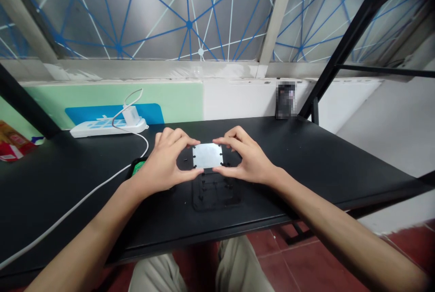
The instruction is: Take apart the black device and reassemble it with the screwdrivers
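Note:
A flat silver metal plate (pixel 207 155) with small notches along its left and right sides is held up over the black table. My left hand (pixel 166 158) pinches its left end, thumb at the near edge and fingertips at the far edge. On the right end, my right hand (pixel 249 156) grips it the same way. Beneath the plate lies a black plastic frame (pixel 217 206) with rounded corners and small posts, partly hidden by the plate and hands. A green circuit board (pixel 137 166) in a dark casing shows partly behind my left wrist.
A white power strip (pixel 98 128) with a plugged-in charger (pixel 131 114) stands at the back left. Its white cable (pixel 91 192) runs across the table's left side. A dark upright object (pixel 286 100), blurred out, leans by the wall. A red packet (pixel 15 142) lies far left.

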